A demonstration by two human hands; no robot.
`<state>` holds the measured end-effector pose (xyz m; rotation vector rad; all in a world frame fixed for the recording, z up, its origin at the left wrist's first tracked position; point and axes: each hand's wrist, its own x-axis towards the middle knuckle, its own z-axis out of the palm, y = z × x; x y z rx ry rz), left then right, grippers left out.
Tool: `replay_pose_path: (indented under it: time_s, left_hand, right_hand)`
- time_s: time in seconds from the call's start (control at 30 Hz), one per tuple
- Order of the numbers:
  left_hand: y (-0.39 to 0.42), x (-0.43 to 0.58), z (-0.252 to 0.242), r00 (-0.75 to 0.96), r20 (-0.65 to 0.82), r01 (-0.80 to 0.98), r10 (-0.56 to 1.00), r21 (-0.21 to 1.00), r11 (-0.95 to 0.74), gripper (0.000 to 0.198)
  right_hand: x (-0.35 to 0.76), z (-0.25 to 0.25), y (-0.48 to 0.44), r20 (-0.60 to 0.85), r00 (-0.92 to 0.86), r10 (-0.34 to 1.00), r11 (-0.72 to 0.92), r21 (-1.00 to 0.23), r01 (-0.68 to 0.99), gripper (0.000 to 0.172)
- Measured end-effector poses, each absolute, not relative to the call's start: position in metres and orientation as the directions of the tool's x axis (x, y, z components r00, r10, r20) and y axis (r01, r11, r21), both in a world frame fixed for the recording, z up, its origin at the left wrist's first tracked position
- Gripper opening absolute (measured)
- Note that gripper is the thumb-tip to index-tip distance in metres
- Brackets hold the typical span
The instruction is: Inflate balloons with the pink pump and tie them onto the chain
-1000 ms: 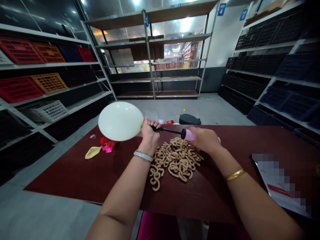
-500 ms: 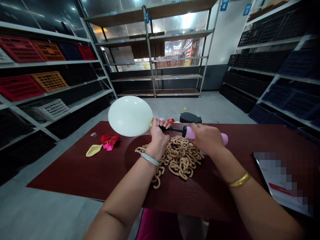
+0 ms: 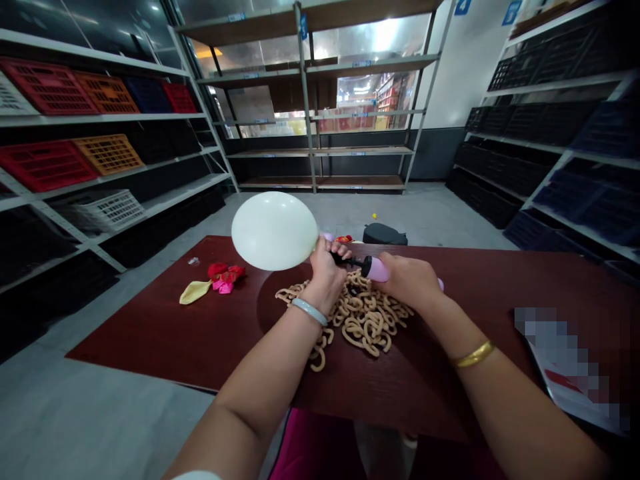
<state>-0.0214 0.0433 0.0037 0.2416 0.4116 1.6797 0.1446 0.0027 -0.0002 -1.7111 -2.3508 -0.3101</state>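
A pale, swollen balloon [image 3: 274,231] hangs over the table's far side. My left hand [image 3: 327,267] is closed around its neck and the black nozzle end of a hand balloon pump [image 3: 377,269]. Wrapped round the pump's pink body is my right hand [image 3: 413,280]; only a short stretch of black rod shows between the hands. Below them lies a heap of tan, curled ring-like pieces [image 3: 373,323], some apart and some overlapping. To the left, a limp yellow balloon [image 3: 195,292] rests beside red and pink uninflated balloons [image 3: 225,275].
The dark red table [image 3: 165,340] spans the front. On its right lies a flat device or sheet, partly blurred out [image 3: 570,373]. A black stool-like seat [image 3: 384,234] stands beyond the far edge. Shelves with crates [image 3: 107,153] line both sides; a metal rack [image 3: 307,100] stands behind.
My right hand has pushed the pump body toward my left hand, so less black rod shows. The whole view has shifted slightly, the balloon appearing further right.
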Motion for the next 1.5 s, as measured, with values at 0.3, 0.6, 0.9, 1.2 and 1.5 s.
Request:
replay_pose_path:
  time_s: [0.3, 0.6, 0.9, 1.2, 1.5]
  left_hand:
    - [0.050, -0.088, 0.036, -0.315, 0.037, -0.880, 0.948, 0.363, -0.306, 0.048]
    - [0.028, -0.035, 0.036, -0.259, 0.008, -0.887, 0.966, 0.394, -0.241, 0.044]
    - [0.020, -0.001, 0.015, -0.157, 0.041, -0.886, 0.987, 0.435, -0.159, 0.050]
    - [0.048, -0.050, 0.017, -0.228, -0.056, -0.889, 0.972, 0.420, -0.184, 0.044]
    - [0.047, -0.075, 0.034, -0.304, 0.067, -0.881, 0.950, 0.360, -0.307, 0.043]
  right_hand:
    - [0.171, 0.019, 0.003, 0.381, -0.299, 0.875, 0.277, 0.113, 0.954, 0.043]
    - [0.144, 0.024, -0.019, 0.422, -0.296, 0.857, 0.267, 0.129, 0.955, 0.039]
    - [0.130, 0.018, -0.022, 0.386, -0.274, 0.881, 0.259, 0.091, 0.961, 0.033]
    - [0.156, 0.009, 0.004, 0.256, -0.313, 0.915, 0.316, 0.029, 0.948, 0.037]
    - [0.176, 0.030, -0.003, 0.372, -0.265, 0.890, 0.233, 0.129, 0.964, 0.042]
